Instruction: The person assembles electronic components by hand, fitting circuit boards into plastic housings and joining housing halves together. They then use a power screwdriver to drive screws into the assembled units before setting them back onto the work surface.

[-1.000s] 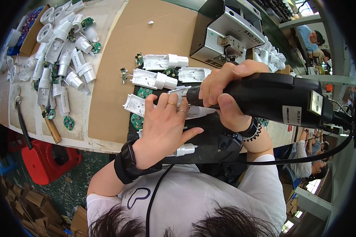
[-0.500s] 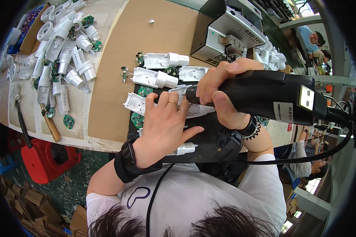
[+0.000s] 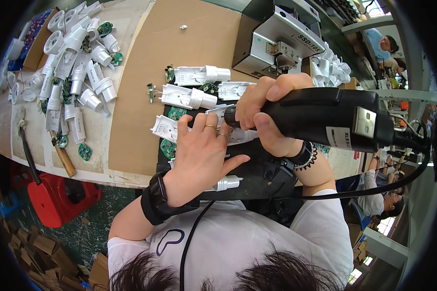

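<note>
My right hand (image 3: 272, 132) is wrapped round a black electric screwdriver (image 3: 325, 116) lying nearly level, its tip pointing left. That tip meets a white plastic housing (image 3: 214, 110) beside the fingers of my left hand (image 3: 196, 155). The left hand lies palm down, fingers a little apart and thumb stretched to the right, with its fingertips on the white parts. Around it are more open white housings (image 3: 179, 96) in rows on a black mat (image 3: 252, 169). Green circuit boards (image 3: 168, 148) sit among them. My left palm hides part of the row.
A silver and black boxy machine (image 3: 281, 36) stands at the back right, near a heap of white parts (image 3: 329, 68). Piled at the left are white housings (image 3: 77, 72) with circuit boards. A hammer (image 3: 29, 150) and a red stool (image 3: 58, 201) are lower left. The screwdriver's cable (image 3: 374, 190) runs right.
The screwdriver and my right hand have shifted slightly left. My left hand stays on the housings almost unmoved.
</note>
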A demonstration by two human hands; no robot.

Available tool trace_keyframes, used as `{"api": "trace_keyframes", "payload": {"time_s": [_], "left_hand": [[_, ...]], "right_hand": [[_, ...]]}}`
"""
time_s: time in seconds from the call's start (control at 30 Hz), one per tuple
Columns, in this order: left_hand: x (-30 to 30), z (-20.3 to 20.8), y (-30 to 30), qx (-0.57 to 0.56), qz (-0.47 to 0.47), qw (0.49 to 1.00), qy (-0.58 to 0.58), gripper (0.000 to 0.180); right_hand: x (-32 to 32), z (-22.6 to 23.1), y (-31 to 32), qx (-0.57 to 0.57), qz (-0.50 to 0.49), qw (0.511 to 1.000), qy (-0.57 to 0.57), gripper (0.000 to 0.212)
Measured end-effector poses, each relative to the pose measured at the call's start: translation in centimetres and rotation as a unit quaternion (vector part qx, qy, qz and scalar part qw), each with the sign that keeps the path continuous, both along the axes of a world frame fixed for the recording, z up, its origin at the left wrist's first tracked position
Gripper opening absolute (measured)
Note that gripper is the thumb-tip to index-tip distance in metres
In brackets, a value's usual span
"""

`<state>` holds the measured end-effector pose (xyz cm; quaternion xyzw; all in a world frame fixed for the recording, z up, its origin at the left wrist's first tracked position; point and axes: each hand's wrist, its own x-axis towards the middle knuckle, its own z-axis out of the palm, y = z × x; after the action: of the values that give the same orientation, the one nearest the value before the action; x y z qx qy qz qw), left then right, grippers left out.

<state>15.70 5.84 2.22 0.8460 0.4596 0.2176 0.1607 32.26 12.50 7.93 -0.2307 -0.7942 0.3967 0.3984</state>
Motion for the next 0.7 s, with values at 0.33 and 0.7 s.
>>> {"api": "trace_keyframes", "payload": {"time_s": [0.33,0.7], "left_hand": [[0.2,0.4,0.2,0.007,0.002,1.000,0.023,0.063],[-0.2,2.2,0.9,0.053,-0.012,0.998,0.012,0.065]], "right_hand": [[0.2,-0.5,0.1,-0.095,-0.038,0.977,0.190,0.042],[6.7,5.8,4.4,0.067,-0.244,0.933,0.256,0.040]]}}
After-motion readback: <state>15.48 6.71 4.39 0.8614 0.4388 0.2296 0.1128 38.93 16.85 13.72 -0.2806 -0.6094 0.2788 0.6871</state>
